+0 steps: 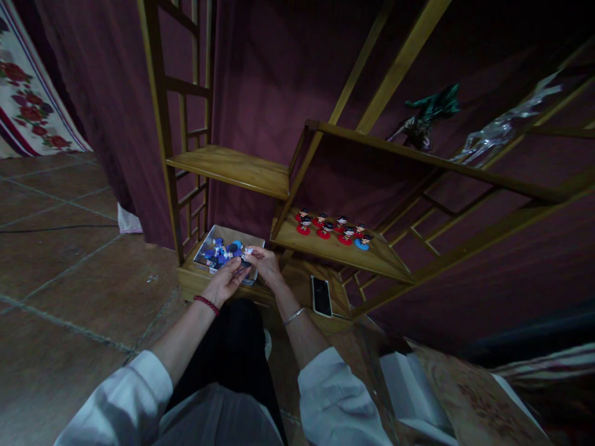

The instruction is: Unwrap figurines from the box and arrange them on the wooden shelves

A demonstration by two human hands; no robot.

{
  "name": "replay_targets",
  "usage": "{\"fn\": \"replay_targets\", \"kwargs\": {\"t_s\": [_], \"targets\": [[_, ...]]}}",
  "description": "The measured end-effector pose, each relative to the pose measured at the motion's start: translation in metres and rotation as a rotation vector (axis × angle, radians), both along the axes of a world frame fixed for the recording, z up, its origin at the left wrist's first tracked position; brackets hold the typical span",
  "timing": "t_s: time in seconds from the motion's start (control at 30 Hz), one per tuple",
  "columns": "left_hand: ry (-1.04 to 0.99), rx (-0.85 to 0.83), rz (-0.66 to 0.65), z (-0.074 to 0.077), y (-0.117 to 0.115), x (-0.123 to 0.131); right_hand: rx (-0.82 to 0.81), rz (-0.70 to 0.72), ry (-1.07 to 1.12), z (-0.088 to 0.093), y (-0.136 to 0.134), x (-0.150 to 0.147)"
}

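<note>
Over a shallow white box (257, 239) on the bottom shelf, my two hands meet at a small white-headed figurine (248, 251). The fingertips of my right hand (266, 265) pinch it from the right side. My left hand (225, 282) closes on its lower part, where something dark shows between the fingers. Several blue, purple and white figurines (218, 251) lie in a jumble inside the box, partly hidden by my hands. To the right, several figurines with black hair and red bases (326, 230) stand upright on a wooden shelf, and one has a blue base (362, 242).
A phone (321, 296) lies on the lower board (341, 297), right of the box. An upper left shelf (232, 170) juts out above the box. A green figure (432, 114) and a clear-wrapped object (506, 127) stand higher up. Open white packaging (413, 387) lies at lower right.
</note>
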State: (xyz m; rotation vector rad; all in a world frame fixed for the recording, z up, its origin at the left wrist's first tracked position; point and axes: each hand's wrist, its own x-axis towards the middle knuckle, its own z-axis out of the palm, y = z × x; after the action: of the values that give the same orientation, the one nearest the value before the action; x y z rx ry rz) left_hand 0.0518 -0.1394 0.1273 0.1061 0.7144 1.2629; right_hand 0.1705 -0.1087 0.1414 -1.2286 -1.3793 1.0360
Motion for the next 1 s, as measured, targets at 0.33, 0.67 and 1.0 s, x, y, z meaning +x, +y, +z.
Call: {"fn": "replay_targets", "kwargs": {"t_s": [0.33,0.67,1.0], "targets": [[-0.025,-0.012,0.036,0.005,-0.008,0.002,0.007,0.020,-0.055,-0.003,-0.003,-0.001],[0.054,-0.106,-0.002,0.003,-0.012,-0.001,0.027,-0.003,-0.224,-0.010,-0.011,-0.005],[0.086,-0.191,0.012,-0.004,-0.010,-0.004,0.109,0.009,-0.318,-0.018,-0.019,-0.012]]}}
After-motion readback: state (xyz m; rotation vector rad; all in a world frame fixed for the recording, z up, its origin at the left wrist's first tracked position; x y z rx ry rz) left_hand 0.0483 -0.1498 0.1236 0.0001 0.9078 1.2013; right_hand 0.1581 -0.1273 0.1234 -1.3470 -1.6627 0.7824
